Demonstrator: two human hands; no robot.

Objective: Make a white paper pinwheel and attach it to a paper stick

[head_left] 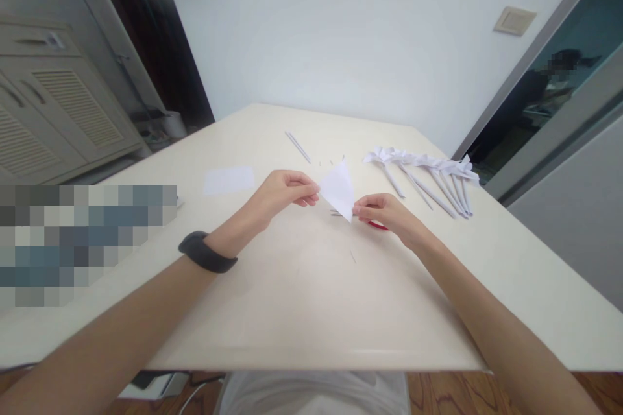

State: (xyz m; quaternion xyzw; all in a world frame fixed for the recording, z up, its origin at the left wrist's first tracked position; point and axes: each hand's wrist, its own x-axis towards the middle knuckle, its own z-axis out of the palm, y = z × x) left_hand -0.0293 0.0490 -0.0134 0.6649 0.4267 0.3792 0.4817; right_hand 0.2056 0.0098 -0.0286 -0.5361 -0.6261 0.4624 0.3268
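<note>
A small white folded paper triangle (339, 190) is held just above the cream table (292, 298). My left hand (285, 193) pinches its left corner between thumb and fingers; a dark band sits on that wrist. My right hand (384, 212) pinches the triangle's lower tip. Under my right hand a red object (377, 225) shows partly on the table; what it is cannot be made out.
A row of several white paper flowers on rolled paper stems (428, 175) lies at the right back. A flat white sheet (228, 179) lies left of my hands, thin paper sticks (298, 146) further back. Tiny paper scraps dot the table. A cabinet (53, 104) stands at the left.
</note>
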